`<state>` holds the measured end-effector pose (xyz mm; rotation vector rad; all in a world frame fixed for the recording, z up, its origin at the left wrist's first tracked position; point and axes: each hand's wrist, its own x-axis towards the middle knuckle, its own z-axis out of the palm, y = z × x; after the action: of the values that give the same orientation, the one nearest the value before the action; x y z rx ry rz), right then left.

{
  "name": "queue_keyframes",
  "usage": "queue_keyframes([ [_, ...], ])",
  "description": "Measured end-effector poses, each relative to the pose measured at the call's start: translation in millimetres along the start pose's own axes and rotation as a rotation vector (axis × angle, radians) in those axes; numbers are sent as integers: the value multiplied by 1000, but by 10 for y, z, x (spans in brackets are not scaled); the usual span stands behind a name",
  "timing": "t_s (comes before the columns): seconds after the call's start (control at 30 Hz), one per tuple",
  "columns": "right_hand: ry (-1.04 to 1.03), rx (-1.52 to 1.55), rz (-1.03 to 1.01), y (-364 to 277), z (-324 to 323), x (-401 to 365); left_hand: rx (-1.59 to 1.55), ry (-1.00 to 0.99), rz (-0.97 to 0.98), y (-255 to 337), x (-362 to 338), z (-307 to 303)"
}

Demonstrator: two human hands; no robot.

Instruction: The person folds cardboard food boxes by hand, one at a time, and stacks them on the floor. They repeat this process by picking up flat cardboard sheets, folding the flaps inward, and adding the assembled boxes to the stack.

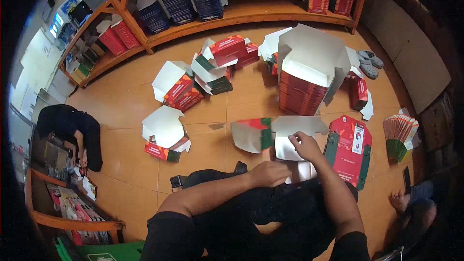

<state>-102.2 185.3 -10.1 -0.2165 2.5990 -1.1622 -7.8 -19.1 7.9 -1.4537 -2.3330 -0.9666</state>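
Observation:
A partly folded cardboard box (pixel 286 150) with a white inside stands between my legs, its flap raised at the far side. My right hand (pixel 304 146) is over its right part, the fingers curled in a pinch; what they hold, if anything, cannot be made out. Close to the box's near left edge, my left hand (pixel 270 173) is closed, and its fingertips are hidden. A red and green box (pixel 251 135) with its white side toward me touches the left of this one. To the right lies a flat red box blank (pixel 349 152) with green side flaps.
A tall stack of nested red boxes (pixel 302 92) stands ahead. Several folded boxes (pixel 176 87) lie on the tiled floor to the left. Fanned blanks (pixel 400 135) and grey clogs (pixel 369 64) are at right. Wooden shelves (pixel 256 12) hold box stacks. Another person (pixel 72 133) bends at left; someone's foot (pixel 400 200) shows at right.

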Motion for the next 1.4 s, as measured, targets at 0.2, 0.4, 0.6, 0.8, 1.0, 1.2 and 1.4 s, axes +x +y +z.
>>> queue_keyframes([
  [0.2, -168, -292, -20, 33, 77, -20, 59, 852, -902, -206, -98, -425],
  [0.4, -264, -471, -138, 222, 485, -129, 535, 1049, -1689, -1094, -483, -616],
  [0.6, -268, -544, -123, 522, 640, 74, 121, 596, -1426, -1408, -726, -685],
  [0.8, -142, -209, -281, -622, -634, -496, 103, -85, -1018, -1024, -568, -55],
  [1.0, -214, 110, -400, -873, -842, -895, -130, -170, -928, -455, -209, 447],
  [1.2, -154, -442, -378, -126, 11, -320, -87, -374, -671, -657, -309, 774],
  [1.4, -103, -487, -347, 134, 79, -251, -14, -552, -696, -936, -416, 587],
])
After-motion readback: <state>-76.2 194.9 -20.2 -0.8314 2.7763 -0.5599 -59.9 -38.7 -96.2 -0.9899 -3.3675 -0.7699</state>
